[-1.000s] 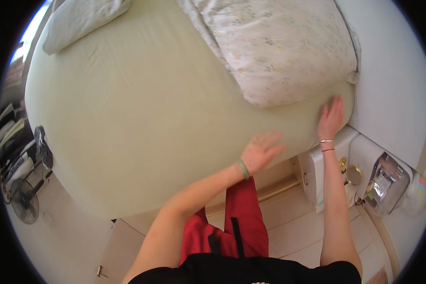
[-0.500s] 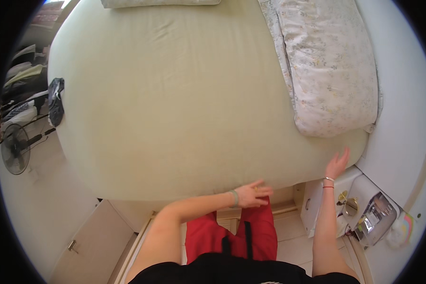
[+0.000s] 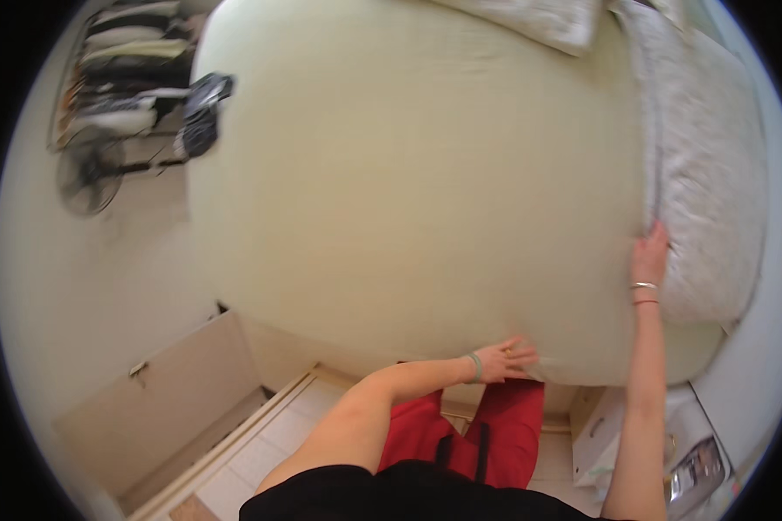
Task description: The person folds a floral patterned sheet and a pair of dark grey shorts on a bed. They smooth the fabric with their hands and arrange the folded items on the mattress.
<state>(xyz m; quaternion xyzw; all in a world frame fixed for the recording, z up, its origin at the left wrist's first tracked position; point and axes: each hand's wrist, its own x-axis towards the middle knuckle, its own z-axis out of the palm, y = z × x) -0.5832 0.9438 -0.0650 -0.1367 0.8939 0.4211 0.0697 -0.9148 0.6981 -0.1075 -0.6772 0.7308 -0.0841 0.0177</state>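
A bed in a pale green fitted sheet (image 3: pixel 408 200) spreads before me. Along its right side lies a folded white quilt (image 3: pixel 708 252) with a faint floral print. My right hand (image 3: pixel 651 253), with a bracelet and a red string at the wrist, rests at the quilt's left edge near its closer end; its fingers point forward, slightly blurred, and grip nothing that I can see. Lower down, my left hand (image 3: pixel 504 360) is by the mattress's near edge, fingers spread and empty, above my red trousers (image 3: pixel 514 425).
A pillow (image 3: pixel 539 22) lies at the far side of the bed. On the left are a dark cloth or bag (image 3: pixel 205 113) at the bed's edge, a black fan (image 3: pixel 91 172) and a rack of folded clothes (image 3: pixel 130 74). A white cabinet (image 3: pixel 599 434) stands near right.
My right hand has moved forward from the bed's near right corner to the quilt's left edge. My left hand stays by the near edge. The view has swung, shifting the bed rightward.
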